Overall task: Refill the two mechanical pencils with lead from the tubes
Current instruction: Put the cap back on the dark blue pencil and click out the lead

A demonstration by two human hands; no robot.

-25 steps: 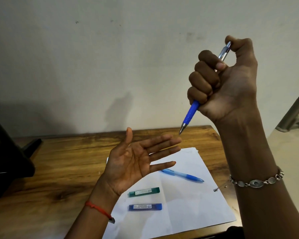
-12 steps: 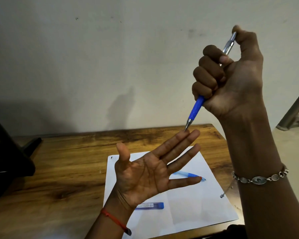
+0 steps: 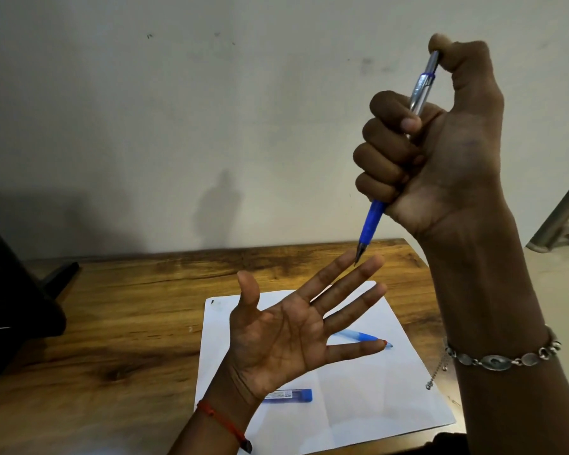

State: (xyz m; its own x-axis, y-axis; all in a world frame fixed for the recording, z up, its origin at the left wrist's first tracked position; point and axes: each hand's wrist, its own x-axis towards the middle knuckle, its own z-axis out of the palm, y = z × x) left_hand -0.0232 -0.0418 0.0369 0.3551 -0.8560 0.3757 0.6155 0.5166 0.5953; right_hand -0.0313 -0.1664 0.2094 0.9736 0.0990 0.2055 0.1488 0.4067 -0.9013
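Location: a plain study or office room. In front of me, a brown wooden desk with dark grain (image 3: 128, 307) meets an off-white painted wall with small scuff marks (image 3: 178, 110). A white sheet of paper (image 3: 358, 405) on the desk carries a blue plastic lead tube (image 3: 293, 396). At my right, a grey metal frame leg (image 3: 562, 210) stands on pale floor (image 3: 559, 290).

The left hand (image 3: 286, 336) turns from edge-on to palm-up and spreads, its fingers now fanning toward 1 o'clock instead of 3 o'clock. The tip of the mechanical pencil (image 3: 372, 224) now overlaps its fingertips (image 3: 375, 262) rather than hanging clear above them. The right hand (image 3: 440, 152) lifts its thumb, baring more silver barrel. The green lead tube is now hidden behind the left hand, which also part-covers the blue lead tube (image 3: 296, 396) and the second pencil (image 3: 363, 337).
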